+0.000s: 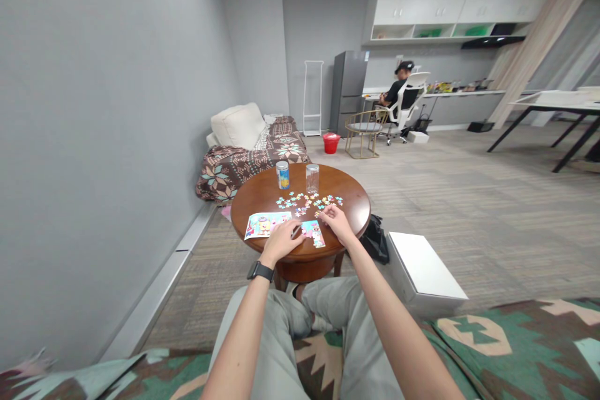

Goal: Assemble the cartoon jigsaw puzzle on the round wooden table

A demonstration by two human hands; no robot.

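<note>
On a round brown table [253,195], a partly joined colourful puzzle [314,233] lies near the front edge. My left hand [282,239] rests at the puzzle's left side, over the lower right of a printed picture sheet [262,224]; its fingers are slightly apart and I see nothing in them. Just right of and above the puzzle is my right hand [335,220], fingers pinched at the near edge of the scattered loose pieces [307,200]. Whatever those fingers hold is too small to make out.
Behind the pieces stand a blue-labelled can [282,175] and a clear jar [312,179]. A white box [425,265] sits on the floor at the right, beside a black bag [375,240]. Farther back, a person [401,89] sits on a white chair.
</note>
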